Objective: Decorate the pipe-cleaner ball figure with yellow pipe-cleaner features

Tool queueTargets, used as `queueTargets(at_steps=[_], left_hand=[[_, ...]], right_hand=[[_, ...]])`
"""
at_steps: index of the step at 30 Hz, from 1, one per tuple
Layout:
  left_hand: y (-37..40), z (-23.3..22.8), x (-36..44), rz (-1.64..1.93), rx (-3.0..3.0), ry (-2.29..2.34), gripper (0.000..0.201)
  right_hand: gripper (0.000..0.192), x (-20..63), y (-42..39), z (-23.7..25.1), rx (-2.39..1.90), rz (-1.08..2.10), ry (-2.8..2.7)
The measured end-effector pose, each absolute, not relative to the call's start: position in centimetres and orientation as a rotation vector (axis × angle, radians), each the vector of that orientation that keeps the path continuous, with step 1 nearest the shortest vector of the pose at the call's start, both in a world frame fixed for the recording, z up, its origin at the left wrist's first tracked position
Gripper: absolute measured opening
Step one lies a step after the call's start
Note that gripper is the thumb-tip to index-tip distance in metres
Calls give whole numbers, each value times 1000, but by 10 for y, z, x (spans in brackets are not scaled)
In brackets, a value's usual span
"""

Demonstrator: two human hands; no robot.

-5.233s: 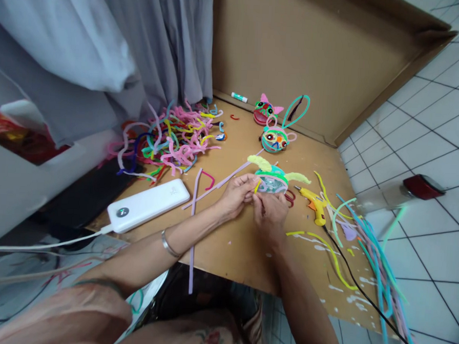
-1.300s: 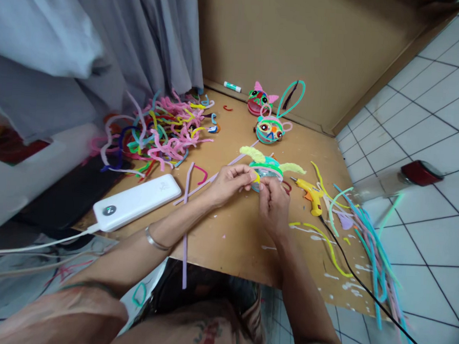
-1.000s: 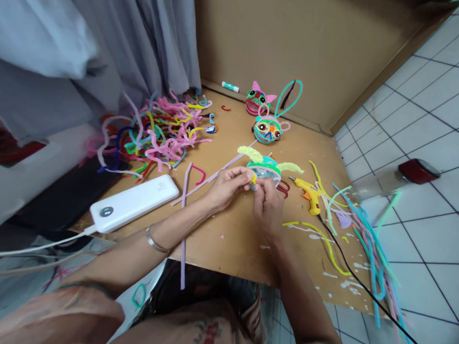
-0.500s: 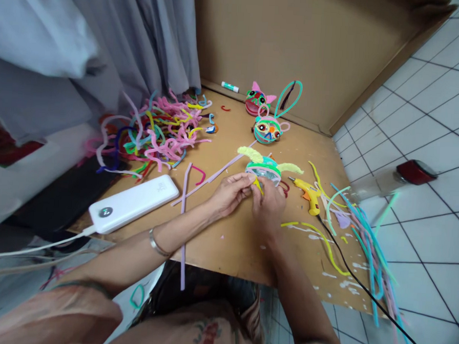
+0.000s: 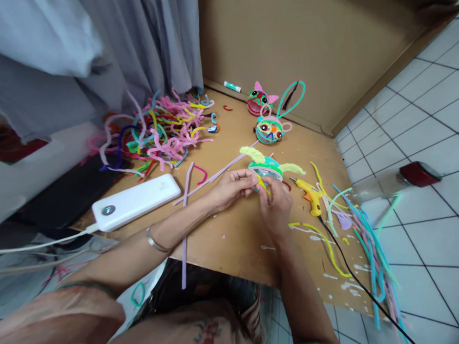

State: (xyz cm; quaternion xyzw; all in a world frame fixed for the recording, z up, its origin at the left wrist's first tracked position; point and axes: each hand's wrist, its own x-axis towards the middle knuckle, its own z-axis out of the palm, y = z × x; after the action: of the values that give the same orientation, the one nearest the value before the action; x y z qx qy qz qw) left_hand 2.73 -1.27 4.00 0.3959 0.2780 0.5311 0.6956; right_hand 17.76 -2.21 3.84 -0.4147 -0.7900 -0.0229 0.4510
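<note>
Head view: left hand (image 5: 231, 189) and right hand (image 5: 277, 206) pinch yellow chenille (image 5: 262, 184) tightly; part-hidden ornament (image 5: 267, 166), twelve o'clock; glue gun (image 5: 311, 196), three.

Yellow ears (image 5: 253, 154) looked fuzzy, matt; power bank (image 5: 139, 200) was smooth plastic; bracelet (image 5: 153, 241), shiny metal; curtain (image 5: 155, 40), matt cloth.
</note>
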Motion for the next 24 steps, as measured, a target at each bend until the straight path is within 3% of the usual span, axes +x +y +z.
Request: queueTargets(at_steps=[12,24], left_hand=[[-8,52,9,1107,1206,720,37],[-11,39,30,1429,864,754,30]], right_hand=[[22,179,-24,49,-913,-64,-2032],[25,164,-29,40,-897,-615,-2031]])
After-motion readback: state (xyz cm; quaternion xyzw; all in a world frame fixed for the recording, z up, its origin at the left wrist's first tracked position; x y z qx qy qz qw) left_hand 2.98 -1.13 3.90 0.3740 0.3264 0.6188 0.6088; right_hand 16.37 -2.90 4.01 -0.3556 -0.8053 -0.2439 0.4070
